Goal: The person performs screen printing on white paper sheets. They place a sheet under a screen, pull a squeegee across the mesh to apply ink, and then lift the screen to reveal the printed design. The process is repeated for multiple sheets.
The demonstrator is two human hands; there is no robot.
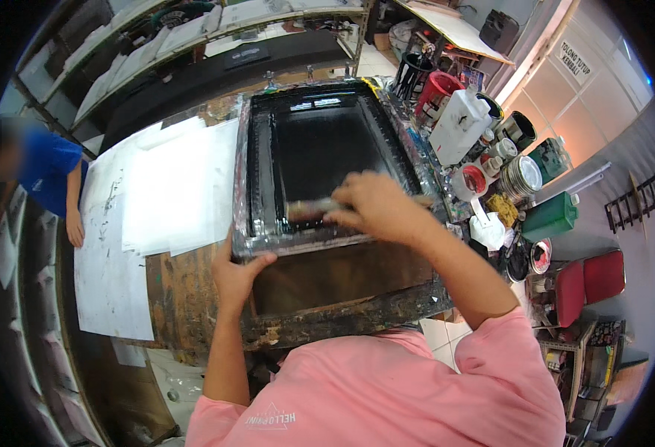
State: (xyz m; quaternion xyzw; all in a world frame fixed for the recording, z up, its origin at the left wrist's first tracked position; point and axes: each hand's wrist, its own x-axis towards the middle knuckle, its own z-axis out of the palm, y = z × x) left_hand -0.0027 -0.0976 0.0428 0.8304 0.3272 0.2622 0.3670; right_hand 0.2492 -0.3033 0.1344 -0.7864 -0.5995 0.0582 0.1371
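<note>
A screen-printing frame (pixel 298 246) lies on the worktable, its mesh (pixel 326 145) coated with glossy black ink. My right hand (pixel 376 205) is closed round the handle of a squeegee (pixel 307 211), which sits across the near part of the mesh; its blade edge is hard to make out. At the frame's near left corner my left hand (pixel 239 277) grips the rim, thumb on the near side and the other fingers mostly hidden behind it. Left of the frame lies a stack of white sheets (pixel 178 186).
Ink-stained worktable (pixel 186 290) beneath. Along its right side crowd a white jug (pixel 459 127), a red bucket (pixel 439 93), a green can (pixel 552 216) and several tins. A person in a blue shirt (pixel 50 160) stands at the left by the racks. A red chair (pixel 588 287) is at right.
</note>
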